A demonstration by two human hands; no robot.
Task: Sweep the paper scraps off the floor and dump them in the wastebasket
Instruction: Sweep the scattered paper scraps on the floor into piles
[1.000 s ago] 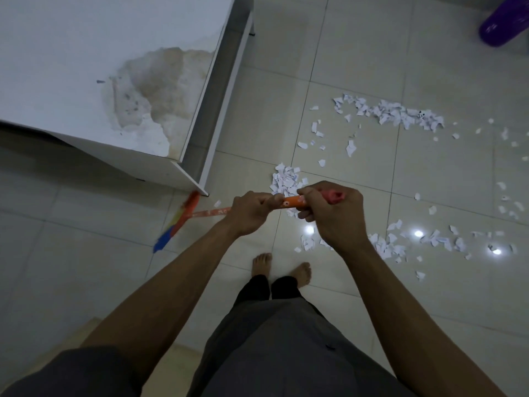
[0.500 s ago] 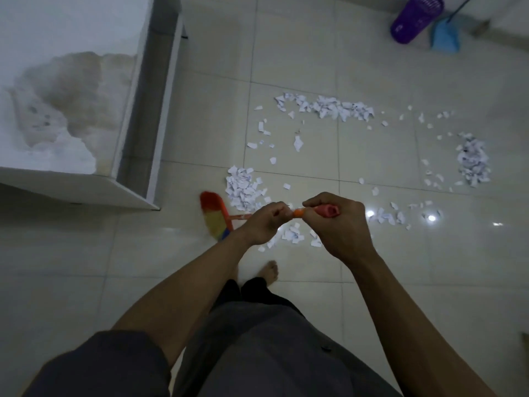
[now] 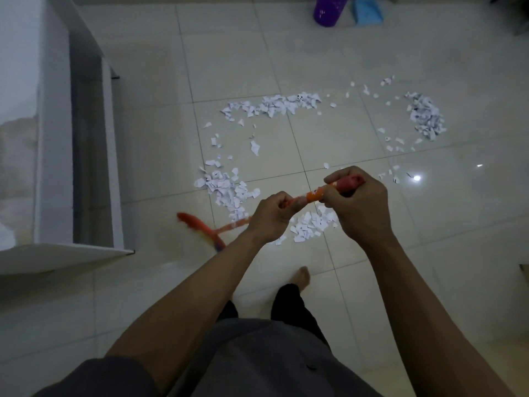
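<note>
Scrap piles (image 3: 272, 106) on floor (image 3: 329, 133) ahead, wastebasket (image 3: 329, 10) and dustpan (image 3: 367, 11) beyond them, broom head (image 3: 197, 226) left.

Both arms reach forward, left hand (image 3: 272, 216) and right hand (image 3: 360, 207) each curled round the broom handle (image 3: 312, 195).

One broom (image 3: 206, 232); one left hand (image 3: 272, 216), one right hand (image 3: 360, 204); one wastebasket (image 3: 329, 10); one dustpan (image 3: 367, 10); four main paper-scrap heaps (image 3: 272, 106).

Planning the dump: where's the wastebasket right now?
Head view, top edge, right of centre: the purple wastebasket sits far ahead, just left of the blue dustpan.
</note>
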